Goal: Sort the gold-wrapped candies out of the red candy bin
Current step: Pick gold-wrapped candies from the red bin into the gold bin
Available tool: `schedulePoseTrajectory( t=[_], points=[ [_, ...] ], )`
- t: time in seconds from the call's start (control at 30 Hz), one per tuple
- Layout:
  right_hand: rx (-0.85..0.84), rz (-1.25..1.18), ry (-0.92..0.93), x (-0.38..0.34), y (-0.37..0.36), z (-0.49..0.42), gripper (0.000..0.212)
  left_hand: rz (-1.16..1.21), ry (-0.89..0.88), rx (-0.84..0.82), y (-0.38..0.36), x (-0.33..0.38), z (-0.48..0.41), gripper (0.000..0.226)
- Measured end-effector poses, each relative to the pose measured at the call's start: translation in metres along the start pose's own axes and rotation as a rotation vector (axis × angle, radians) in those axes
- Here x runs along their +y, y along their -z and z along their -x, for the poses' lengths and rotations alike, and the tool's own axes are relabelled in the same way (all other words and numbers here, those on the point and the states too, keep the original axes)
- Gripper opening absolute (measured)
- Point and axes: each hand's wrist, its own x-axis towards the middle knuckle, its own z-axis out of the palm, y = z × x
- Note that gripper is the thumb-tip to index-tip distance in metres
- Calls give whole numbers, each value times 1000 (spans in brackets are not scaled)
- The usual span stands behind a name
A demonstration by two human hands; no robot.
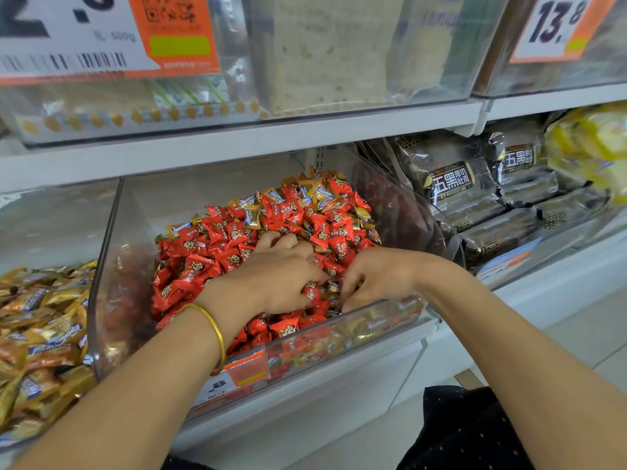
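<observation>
A clear plastic bin [112, 252] on the lower shelf holds a heap of red-wrapped candies [203, 252]. Gold-wrapped candies [319, 195] lie mixed in at the heap's back and along the front wall. Both hands are inside the bin at its front. My left hand [278, 276], with a gold bangle on the wrist, lies palm down on the red candies, fingers bent into the pile. My right hand [376, 276] is beside it, fingers curled down into candies near the front wall. What either hand holds is hidden under the fingers.
A bin of gold-wrapped candies [37, 334] stands to the left. Dark packaged cakes [475, 191] fill the bin on the right. A white shelf [237, 144] with clear bins and price labels [556, 25] hangs close above. Floor tiles [590, 330] show at lower right.
</observation>
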Motion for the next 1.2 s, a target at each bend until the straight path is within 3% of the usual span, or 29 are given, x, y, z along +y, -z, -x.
schedulePoseTrajectory(
  t=[0.1,0.23,0.37,0.63,0.7,0.83,1.07,1.2],
  points=[
    [-75,62,-46,-5,2,-2,20,22,-17,-7,0,1,-1,48],
    [-9,-9,-20,-3,2,1,6,92,20,-85,-4,1,-4,51],
    [55,-104,0,4,2,7,12,140,59,-137,-4,2,-7,53],
    [198,-260,52,15,5,11,9,125,-28,-2,0,4,-4,43],
    [175,-204,54,13,2,8,10,145,-21,28,0,3,-3,33],
    [60,-61,21,2,-1,1,33,177,-17,61,1,-1,-1,20],
    [-37,43,-11,-16,-8,-10,21,418,57,152,8,-6,4,27],
    [11,21,16,-18,-11,-11,27,557,10,201,13,-6,7,27]
  ],
)
